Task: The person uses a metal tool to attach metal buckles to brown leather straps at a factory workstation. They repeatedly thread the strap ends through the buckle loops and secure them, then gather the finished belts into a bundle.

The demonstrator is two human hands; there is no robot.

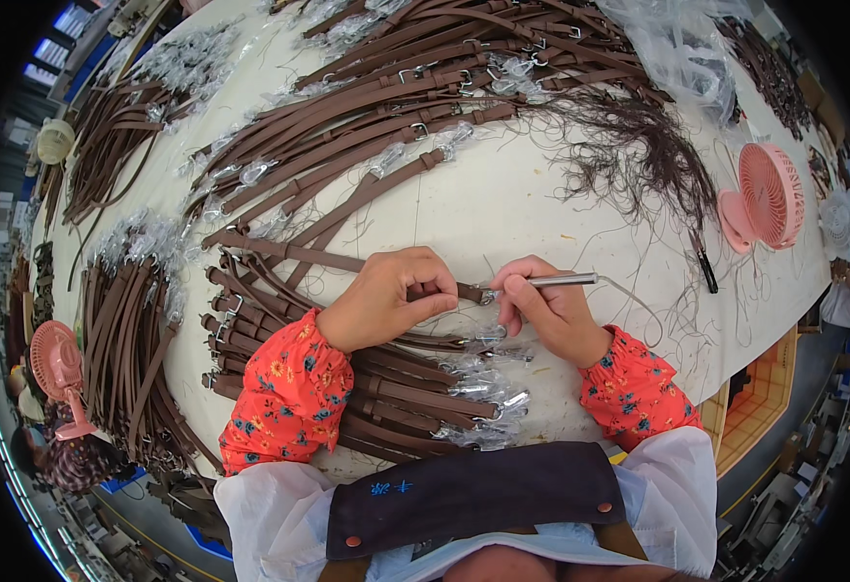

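Note:
My left hand (396, 296) pinches a narrow brown strap (338, 259) near its right end, where a small metal fitting shows. My right hand (549, 308) is closed round a slim silver pen-shaped tool (566, 279), from which a thin grey cord runs off to the right. A fine tip points toward the strap's end, a short gap from my left fingers. Below both hands lies a row of brown buckled straps (396, 393), their right ends wrapped in clear plastic (493, 407). Floral red sleeves cover both forearms.
More brown straps (347, 121) are heaped across the far side and left of the white table (503, 189). A tangle of dark threads (638, 145) lies at the far right, near a black pen-like tool (704, 264) and a pink fan (769, 199). Another pink fan (56, 364) stands left.

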